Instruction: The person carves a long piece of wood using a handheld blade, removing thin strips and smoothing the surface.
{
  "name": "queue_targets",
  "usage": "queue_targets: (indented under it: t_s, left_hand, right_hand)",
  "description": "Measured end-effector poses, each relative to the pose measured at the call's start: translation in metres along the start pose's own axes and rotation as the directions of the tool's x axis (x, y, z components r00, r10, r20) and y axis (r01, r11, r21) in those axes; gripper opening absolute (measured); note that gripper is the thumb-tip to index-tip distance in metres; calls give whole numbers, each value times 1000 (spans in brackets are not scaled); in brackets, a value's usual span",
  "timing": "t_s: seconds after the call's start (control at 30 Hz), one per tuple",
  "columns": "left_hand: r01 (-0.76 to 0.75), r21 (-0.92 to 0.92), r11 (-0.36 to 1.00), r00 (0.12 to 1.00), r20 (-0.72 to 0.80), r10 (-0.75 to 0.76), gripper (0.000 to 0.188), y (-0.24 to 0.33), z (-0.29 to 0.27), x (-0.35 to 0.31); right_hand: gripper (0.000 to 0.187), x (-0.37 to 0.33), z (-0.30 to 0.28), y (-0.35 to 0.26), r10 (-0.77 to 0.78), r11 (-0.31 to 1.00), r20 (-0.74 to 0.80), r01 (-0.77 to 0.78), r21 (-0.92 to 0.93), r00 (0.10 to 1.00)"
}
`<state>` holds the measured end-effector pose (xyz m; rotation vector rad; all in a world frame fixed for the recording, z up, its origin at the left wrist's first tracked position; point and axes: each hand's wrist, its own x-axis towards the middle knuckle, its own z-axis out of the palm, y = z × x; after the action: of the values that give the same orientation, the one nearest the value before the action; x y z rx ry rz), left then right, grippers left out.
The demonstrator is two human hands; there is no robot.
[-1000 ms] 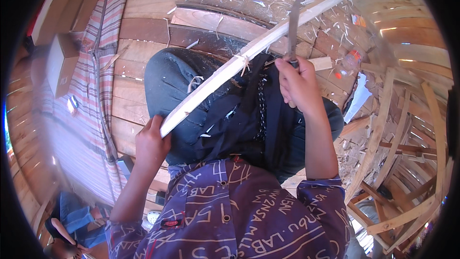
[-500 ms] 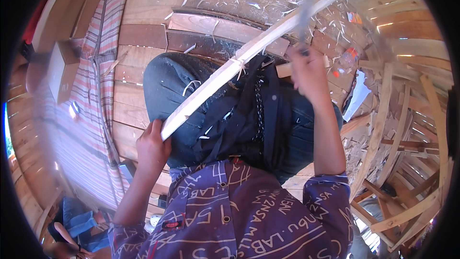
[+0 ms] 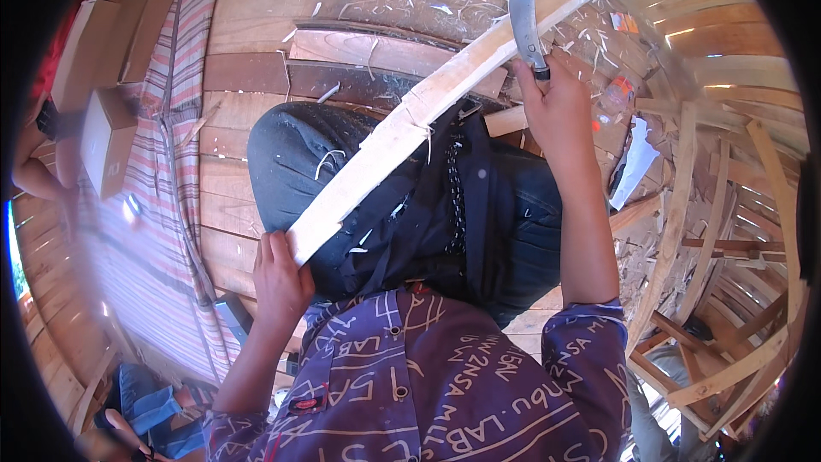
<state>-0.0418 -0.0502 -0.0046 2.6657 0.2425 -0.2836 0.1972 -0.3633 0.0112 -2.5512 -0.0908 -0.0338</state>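
Note:
A long, pale wooden plank (image 3: 402, 139) lies slantwise across my lap, its far end up at the right. Its near end is gripped by my left hand (image 3: 285, 278), fingers wrapped around it beside my left knee. My right hand (image 3: 558, 101) is closed round the dark handle of a curved knife (image 3: 523, 17). The blade points up and away, crossing over the plank's far part; whether it touches the wood I cannot tell. A thin curl of wood hangs from the plank's edge near its middle.
Wood shavings (image 3: 440, 8) litter the plank floor ahead. Loose boards (image 3: 376, 50) lie beyond my knees. Cardboard boxes (image 3: 109, 141) stand on a striped cloth (image 3: 145, 231) at the left. A wooden frame (image 3: 676, 231) fills the right side. Other people's limbs show at the left (image 3: 47, 175) and lower left.
The plank has rolled so more of its broad face shows. My right hand has risen slightly, and the blurred knife now appears sharp. A person's arm has come in at the left.

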Motion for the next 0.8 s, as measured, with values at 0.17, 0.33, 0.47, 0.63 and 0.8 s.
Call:
queue_targets:
  t_s: [0.17, 0.33, 0.47, 0.63, 0.8]
  left_hand:
    - [6, -4, 1000, 1000, 17, -6, 39, -2, 0, 4]
    - [12, 39, 999, 999, 34, -13, 40, -7, 1, 1]
    - [29, 9, 1000, 999, 42, -29, 40, -1, 1, 1]
    - [16, 20, 1000, 998, 59, -17, 42, -2, -1, 3]
    - [38, 24, 999, 994, 105, -40, 44, -6, -2, 1]
  right_hand:
    - [26, -17, 23, 1, 6, 993, 38, -2, -116, 999]
    - [22, -49, 36, -14, -85, 973, 199, 124, -193, 976]
    - [21, -15, 9, 0, 99, 992, 43, -95, -85, 994]
    - [21, -52, 45, -15, -48, 971, 237, 101, -219, 970]
    - [24, -39, 42, -12, -43, 983, 142, 67, -171, 989]
